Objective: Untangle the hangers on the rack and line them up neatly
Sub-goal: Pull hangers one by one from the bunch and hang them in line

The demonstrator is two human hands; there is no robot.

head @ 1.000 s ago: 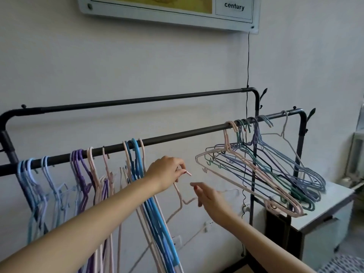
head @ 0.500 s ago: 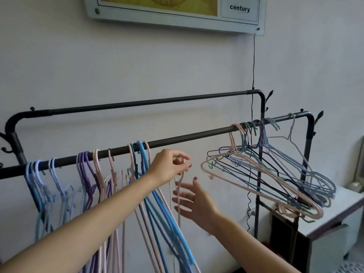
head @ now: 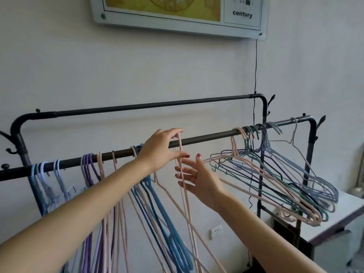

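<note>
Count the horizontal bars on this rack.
2. The rear bar runs higher, near the wall, bare of hangers. The front bar is lower and carries all the hangers.

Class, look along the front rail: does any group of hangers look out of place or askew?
Yes. The bunch at the right end is tangled, splayed out sideways, not hanging straight like the left ones. The left hand lifts a pink hanger at the rail.

A framed map [head: 177, 14] hangs on the white wall [head: 98, 66], a thin black cord [head: 256, 66] dropping from it. Lower right stands a white table [head: 346, 211]; a wall socket [head: 216, 231] sits below.
</note>
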